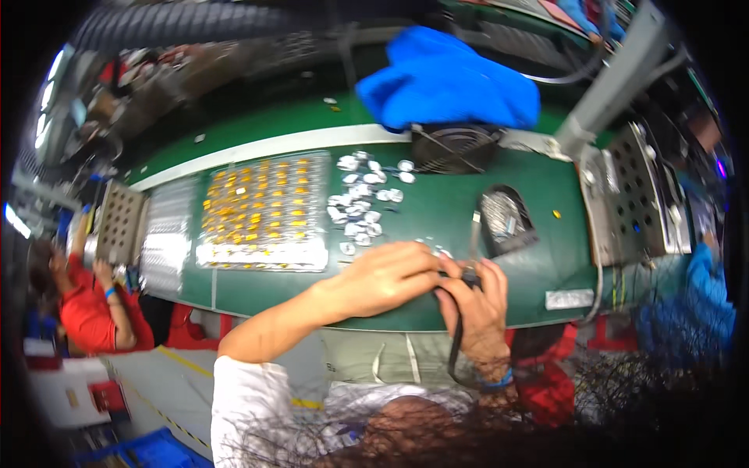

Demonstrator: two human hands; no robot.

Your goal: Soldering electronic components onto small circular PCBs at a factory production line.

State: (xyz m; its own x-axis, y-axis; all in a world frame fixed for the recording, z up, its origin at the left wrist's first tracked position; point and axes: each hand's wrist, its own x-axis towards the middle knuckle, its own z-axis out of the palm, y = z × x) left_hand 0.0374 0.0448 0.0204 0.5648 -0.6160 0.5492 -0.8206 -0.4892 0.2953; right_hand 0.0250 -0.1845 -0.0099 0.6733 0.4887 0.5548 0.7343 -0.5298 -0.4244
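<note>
- I see the left hand (382, 277) at the centre, its fingers bent close together; what they pinch I cannot tell;
- right of centre, the right hand (480, 308) curls its fingers on a dark, blurred tool (470, 276); a metal strip (474, 234) juts up just above;
- white parts (360, 199) lie upper centre; a tray (316, 255) bearing orange pieces (299, 191) lies left of centre.

Pale strip (569, 299), right of centre in the frame: lies near the table's front edge (538, 321); too blurred for us to read.
Elsewhere: we can read nothing.
</note>
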